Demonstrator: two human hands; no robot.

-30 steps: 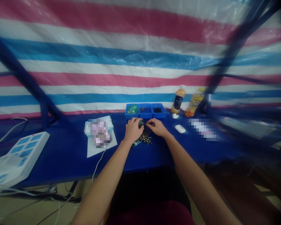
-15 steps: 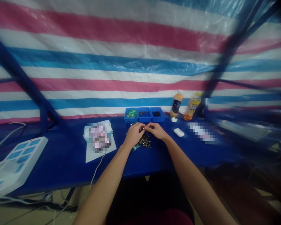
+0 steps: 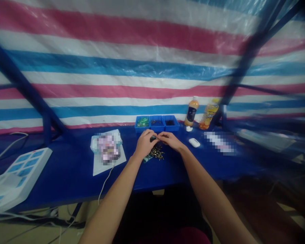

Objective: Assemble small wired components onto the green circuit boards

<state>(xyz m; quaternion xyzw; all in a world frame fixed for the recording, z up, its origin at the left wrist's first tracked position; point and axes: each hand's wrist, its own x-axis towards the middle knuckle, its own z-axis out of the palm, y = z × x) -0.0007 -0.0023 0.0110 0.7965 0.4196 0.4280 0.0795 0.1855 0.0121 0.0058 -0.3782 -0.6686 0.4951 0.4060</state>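
Note:
My left hand and my right hand meet over the blue table, their fingertips pinching a small dark part. It is too small to make out clearly. Just below my hands lies a loose pile of small brass metal parts. A greenish scrap sticks out beside my left hand's heel. Behind my fingers stand three blue plastic bins in a row: green pieces in one, small metal bits in the middle, dark parts in the third.
Left of my hands is a pixelated item on white paper, with a white cable running off the table edge. Farther left is a white keypad panel. Right are a white oval case, two bottles, and a striped tarp behind.
My hands have stayed together around the small dark part, with slight finger shifts. The whole view has tilted slightly, and the table sits a little lower than a second ago.

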